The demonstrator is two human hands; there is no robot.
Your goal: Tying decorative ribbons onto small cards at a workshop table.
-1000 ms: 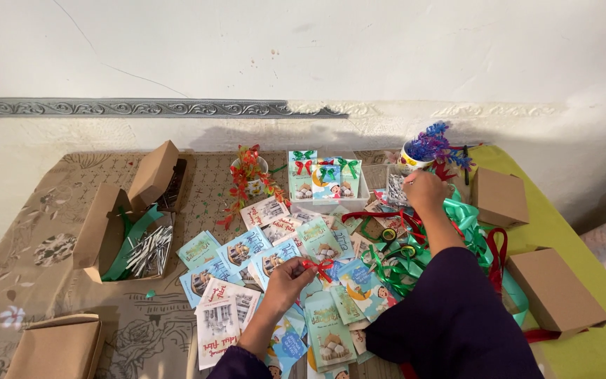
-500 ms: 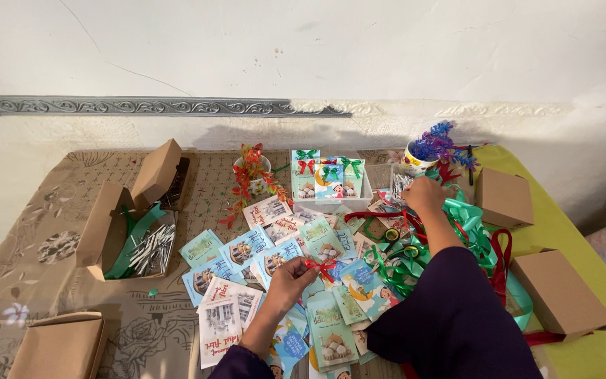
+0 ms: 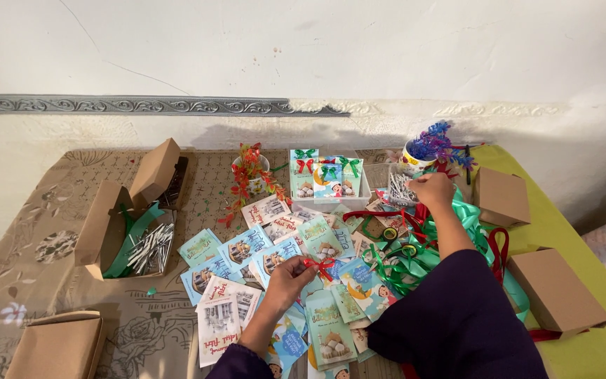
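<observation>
At the far left we see an open cardboard box [image 3: 117,224] holding green ribbon and a heap of pale sticks, with a closed brown box [image 3: 57,345] nearer to us. To its right a spread of small printed cards [image 3: 247,249] covers the patterned tablecloth [image 3: 29,245]. Our left hand [image 3: 290,279] rests on these cards, fingers pinched closed on a small red ribbon bow [image 3: 319,265] lying on top of one card. Farther back stand a cup of red and green foliage [image 3: 250,175] and a clear tray [image 3: 327,184] of upright cards tied with bows. Our right hand [image 3: 433,189] reaches to the far right, fingers curled closed at a small container of pale sticks [image 3: 401,188]; we cannot tell what they grip. Below it lies a tangle of green and red ribbons [image 3: 422,245]. Two brown boxes [image 3: 503,196] sit at the right.
</observation>
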